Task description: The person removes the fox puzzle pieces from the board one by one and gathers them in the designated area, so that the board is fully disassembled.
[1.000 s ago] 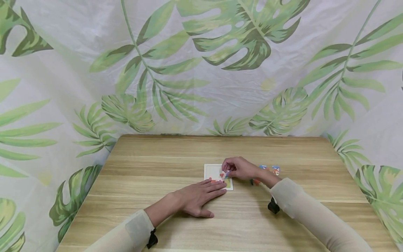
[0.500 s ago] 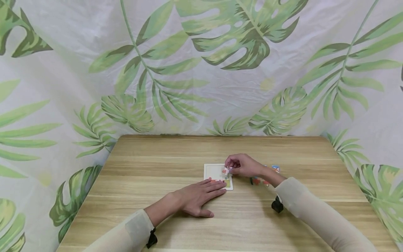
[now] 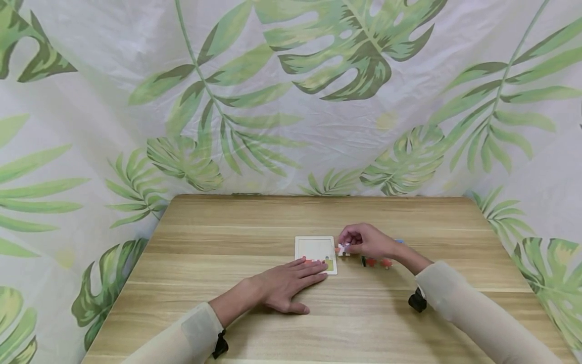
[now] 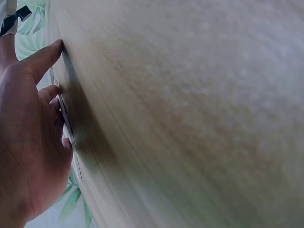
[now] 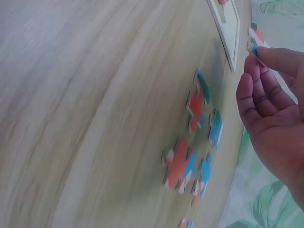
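Note:
My right hand (image 3: 369, 240) pinches a jigsaw puzzle piece (image 3: 343, 249) between thumb and fingers, just off the right edge of a white square puzzle tray (image 3: 313, 237). In the right wrist view the same piece (image 5: 255, 42) shows white, orange and blue parts. Flat across the tray's lower edge lies my left hand (image 3: 288, 285), its fingers straight and the thumb spread on the table. Red and yellow-green pieces (image 3: 329, 265) sit along the tray's bottom row, partly hidden by those fingers. The left wrist view shows the hand (image 4: 35, 128) low against the tabletop.
Several loose jigsaw pieces (image 5: 178, 164) in red, blue and white lie on the wooden table (image 3: 227, 227) to the right of the tray, partly hidden under my right forearm in the head view. A leaf-patterned cloth (image 3: 254, 101) hangs behind the table.
My right hand has lifted the puzzle piece from over the tray and moved right with it, past the tray's edge. The left hand has stayed in place.

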`<state>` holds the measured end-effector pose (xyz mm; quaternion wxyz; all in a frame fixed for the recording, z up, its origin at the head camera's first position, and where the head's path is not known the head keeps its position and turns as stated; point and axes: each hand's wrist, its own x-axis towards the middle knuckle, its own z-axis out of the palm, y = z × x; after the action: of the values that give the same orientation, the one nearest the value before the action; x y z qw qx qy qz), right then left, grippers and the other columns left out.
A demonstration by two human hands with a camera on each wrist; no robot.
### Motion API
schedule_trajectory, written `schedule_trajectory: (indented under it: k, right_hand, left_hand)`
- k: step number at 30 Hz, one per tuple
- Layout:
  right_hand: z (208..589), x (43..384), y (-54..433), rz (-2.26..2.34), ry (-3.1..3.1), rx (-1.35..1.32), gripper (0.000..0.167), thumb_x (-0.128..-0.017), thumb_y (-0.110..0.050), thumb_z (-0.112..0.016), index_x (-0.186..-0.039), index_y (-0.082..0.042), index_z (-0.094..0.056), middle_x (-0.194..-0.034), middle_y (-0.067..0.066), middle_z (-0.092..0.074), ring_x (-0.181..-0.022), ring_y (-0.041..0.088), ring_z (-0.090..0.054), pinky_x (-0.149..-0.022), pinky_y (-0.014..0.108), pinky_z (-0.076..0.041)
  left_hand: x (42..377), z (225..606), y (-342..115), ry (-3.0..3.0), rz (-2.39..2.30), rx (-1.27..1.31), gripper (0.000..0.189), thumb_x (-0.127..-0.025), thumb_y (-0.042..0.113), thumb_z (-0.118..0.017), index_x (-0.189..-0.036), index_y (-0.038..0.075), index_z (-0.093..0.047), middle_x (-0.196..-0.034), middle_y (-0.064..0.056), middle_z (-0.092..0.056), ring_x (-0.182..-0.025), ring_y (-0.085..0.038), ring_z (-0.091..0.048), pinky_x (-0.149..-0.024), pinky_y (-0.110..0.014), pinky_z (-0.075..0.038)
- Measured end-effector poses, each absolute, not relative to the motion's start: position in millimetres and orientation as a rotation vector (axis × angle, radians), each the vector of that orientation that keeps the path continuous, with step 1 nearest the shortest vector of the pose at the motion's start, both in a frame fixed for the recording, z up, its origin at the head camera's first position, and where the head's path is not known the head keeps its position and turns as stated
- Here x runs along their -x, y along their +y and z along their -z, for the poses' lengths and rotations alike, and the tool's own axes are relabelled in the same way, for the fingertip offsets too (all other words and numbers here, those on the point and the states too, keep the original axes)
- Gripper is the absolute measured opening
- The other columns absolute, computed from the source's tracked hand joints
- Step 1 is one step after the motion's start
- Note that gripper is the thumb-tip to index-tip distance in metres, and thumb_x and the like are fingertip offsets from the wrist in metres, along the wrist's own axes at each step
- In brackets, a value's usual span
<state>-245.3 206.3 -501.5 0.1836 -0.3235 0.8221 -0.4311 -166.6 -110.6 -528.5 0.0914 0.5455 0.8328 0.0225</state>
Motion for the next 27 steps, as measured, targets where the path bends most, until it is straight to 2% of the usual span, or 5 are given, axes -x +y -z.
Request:
schedule_trajectory:
  k: [18,27]
  right_hand:
    - [493.8,236.2,258.9,1.192,2.36,0.901,0.013,-0.097,-0.002,-0.074,-0.11,-0.004,-0.074,-0.095,0.005,-0.073,-0.08,0.012,-0.064,-0.069,0.023,-0.055]
    - [493.0,233.1,282.6,1.207,2.327,0.88,0.014,-0.097,-0.001,-0.074,-0.112,-0.002,-0.073,-0.099,0.008,-0.076,-0.083,0.012,-0.066,-0.072,0.025,-0.057]
  left_hand:
    - [166.6,528.2,-110.1,2.47,-0.067,-1.617,0.088,-0.103,0.058,-0.056,-0.171,0.014,-0.021,-0.179,-0.004,-0.013,-0.164,-0.019,-0.011,-0.133,-0.04,-0.013]
    - [166.1,528.1,-110.7,2.472,-0.064,-1.609,0.088,-0.103,0.058,-0.056,-0.171,0.013,-0.021,-0.179,-0.004,-0.013,-0.164,-0.019,-0.011,-0.133,-0.04,-0.013]
